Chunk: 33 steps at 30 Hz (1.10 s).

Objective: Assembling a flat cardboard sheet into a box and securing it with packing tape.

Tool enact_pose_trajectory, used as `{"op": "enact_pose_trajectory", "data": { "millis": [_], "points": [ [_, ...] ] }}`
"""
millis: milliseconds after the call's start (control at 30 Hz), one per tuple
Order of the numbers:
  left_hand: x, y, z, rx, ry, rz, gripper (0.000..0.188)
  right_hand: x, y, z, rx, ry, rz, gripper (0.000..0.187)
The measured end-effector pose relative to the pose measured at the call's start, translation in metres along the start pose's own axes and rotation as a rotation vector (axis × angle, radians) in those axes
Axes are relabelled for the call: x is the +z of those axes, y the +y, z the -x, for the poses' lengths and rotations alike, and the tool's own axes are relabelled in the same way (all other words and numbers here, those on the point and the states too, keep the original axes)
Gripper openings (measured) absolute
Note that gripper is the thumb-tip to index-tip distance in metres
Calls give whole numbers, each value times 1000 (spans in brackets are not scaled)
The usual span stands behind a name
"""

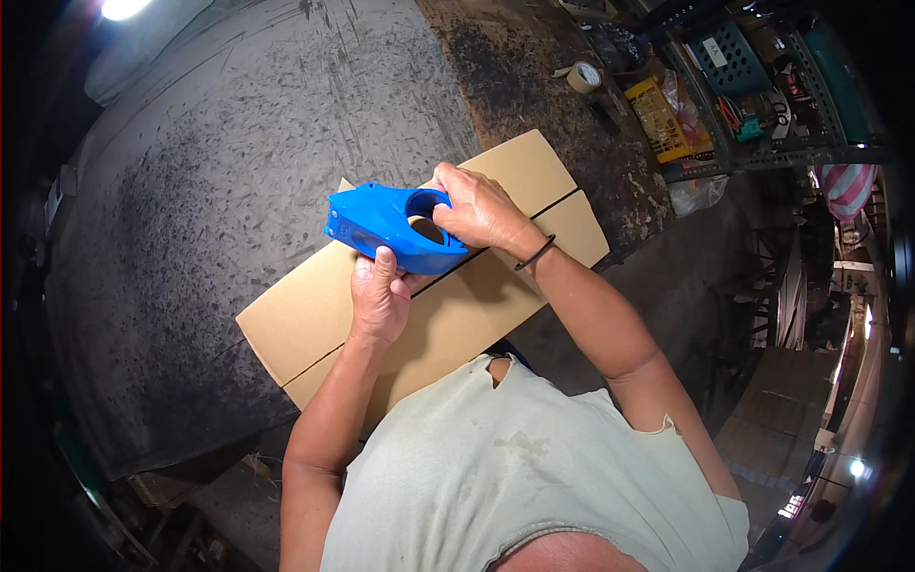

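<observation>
A blue tape dispenser [381, 221] is held between both hands above a cardboard box [315, 310]. My left hand [383, 297] grips its lower edge, thumb on the near side and the fingers mostly hidden underneath. At the other end, my right hand [481, 208] is closed on the rim of its round opening, with fingertips reaching inside. A brown cardboard core [426, 229] shows in that opening. The box lies slanted on the table, its two top flaps meeting at a dark, narrow gap.
The worn dark table [257, 124] stretches away to the left and far side. A tape roll [583, 77] lies at the far right, near a yellow basket [660, 119]. Beyond it stands a metal rack [791, 157] with a dark blue perforated bin [729, 57].
</observation>
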<state>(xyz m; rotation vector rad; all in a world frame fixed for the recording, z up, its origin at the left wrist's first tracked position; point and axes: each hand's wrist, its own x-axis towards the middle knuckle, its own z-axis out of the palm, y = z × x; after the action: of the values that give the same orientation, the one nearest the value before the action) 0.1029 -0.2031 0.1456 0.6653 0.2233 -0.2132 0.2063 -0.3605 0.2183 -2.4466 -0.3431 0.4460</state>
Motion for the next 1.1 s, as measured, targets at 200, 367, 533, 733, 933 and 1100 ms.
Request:
{"op": "enact_pose_trajectory", "data": {
  "millis": [200,367,533,733,933,1100],
  "points": [
    [-1,-1,1,-5,-12,3,64,-5,0,4,-10,-14,-79,26],
    [1,1,0,12,-7,1,65,-14,-4,8,11,-47,-150,25],
    [5,1,0,23,-16,-21,67,-11,-1,6,-32,-16,-166,26],
    [3,0,-1,24,-24,-19,68,3,13,-8,-58,52,43,27],
    [5,6,0,-17,9,15,66,-5,0,1,-60,23,27,23],
    [5,6,0,-1,7,7,67,-3,4,7,-193,99,-13,20]
  ]
}}
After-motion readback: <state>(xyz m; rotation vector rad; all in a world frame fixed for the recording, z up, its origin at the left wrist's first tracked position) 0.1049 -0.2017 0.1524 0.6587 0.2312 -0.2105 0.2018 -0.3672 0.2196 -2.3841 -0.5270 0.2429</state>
